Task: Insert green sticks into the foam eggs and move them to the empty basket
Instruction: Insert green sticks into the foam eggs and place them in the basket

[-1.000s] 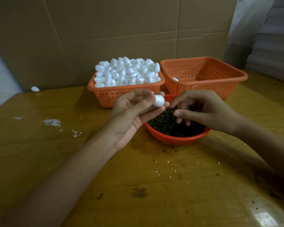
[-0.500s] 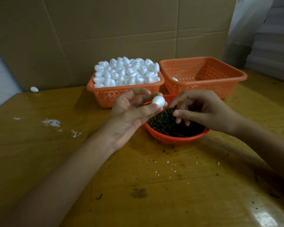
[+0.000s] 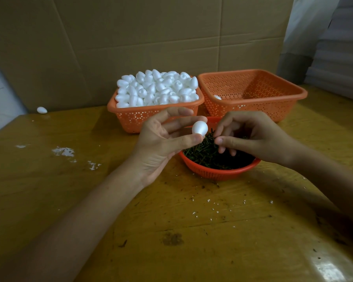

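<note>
Egg [image 3: 200, 128] is pinched between thumb and fingers of the left hand [image 3: 161, 143], above the stick bowl [image 3: 218, 173]. Right hand [image 3: 251, 137] pinches closed over the sticks [image 3: 204, 153]; whether it holds one is unclear. Right basket [image 3: 253, 92] holds one egg; left basket [image 3: 151, 117] remains heaped.

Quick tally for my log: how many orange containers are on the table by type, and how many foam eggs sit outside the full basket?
Square orange baskets: 2, the full basket and the near-empty basket
Round orange bowl of green sticks: 1
Eggs outside the full basket: 3, one in the left hand, one in the near-empty basket, one loose on the table
Total: 6
</note>
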